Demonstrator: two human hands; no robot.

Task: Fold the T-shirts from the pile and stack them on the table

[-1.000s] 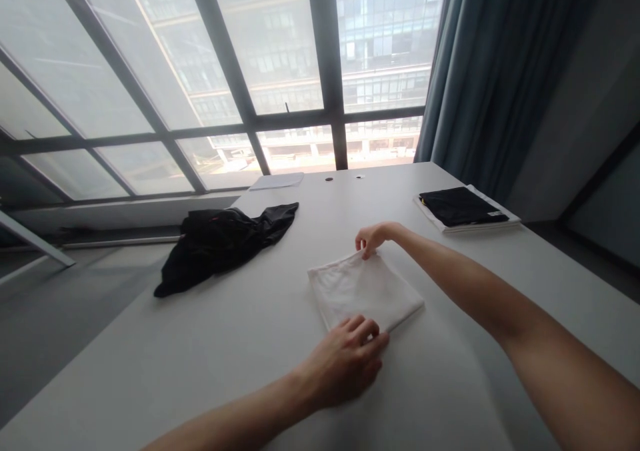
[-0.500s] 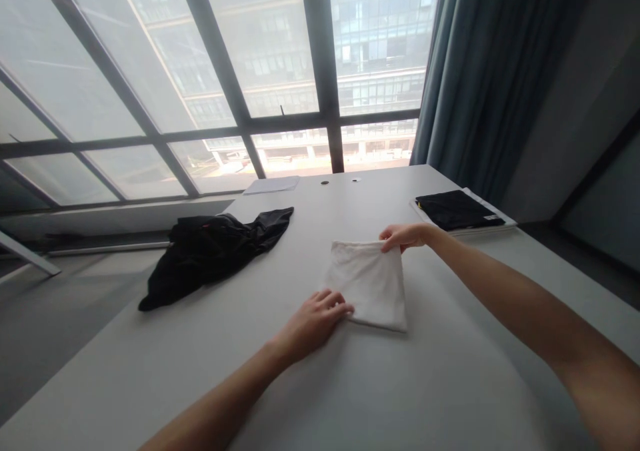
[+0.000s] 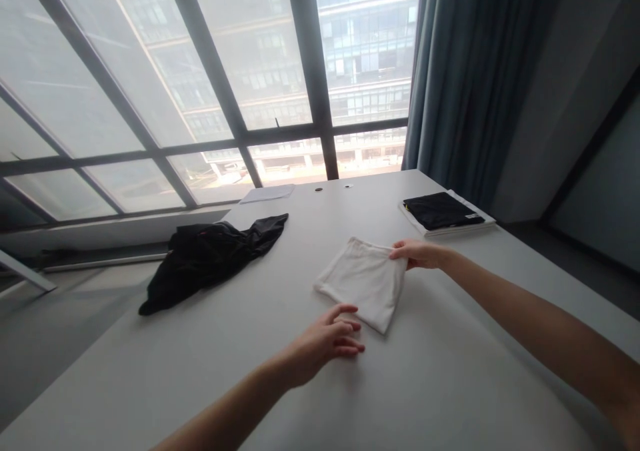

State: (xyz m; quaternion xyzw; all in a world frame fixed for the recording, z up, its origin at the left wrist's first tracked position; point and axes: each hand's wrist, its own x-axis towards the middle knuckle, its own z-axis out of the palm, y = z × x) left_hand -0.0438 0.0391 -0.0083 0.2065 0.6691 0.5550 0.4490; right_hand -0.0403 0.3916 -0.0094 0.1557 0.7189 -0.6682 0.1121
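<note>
A white folded piece of clothing (image 3: 363,281) lies turned at an angle on the white table (image 3: 280,384). My right hand (image 3: 417,254) pinches its far right corner between thumb and fingers. Just in front of the cloth's near left edge, my left hand (image 3: 333,344) hovers with its fingers apart and nothing in them. What sort of garment the white cloth is, I cannot tell. Left of it, a crumpled black garment (image 3: 210,258) is spread near the table's left edge.
At the right edge, a folded black garment (image 3: 440,210) rests on folded white cloth (image 3: 487,224). White sheets, perhaps paper (image 3: 267,193), lie at the far left corner. A window (image 3: 270,58) and a dark blue curtain (image 3: 450,91) stand behind the table.
My left hand has let go of the white cloth and drawn back toward me, fingers spreading. The cloth has turned clockwise in my right hand, which has moved slightly right and nearer.
</note>
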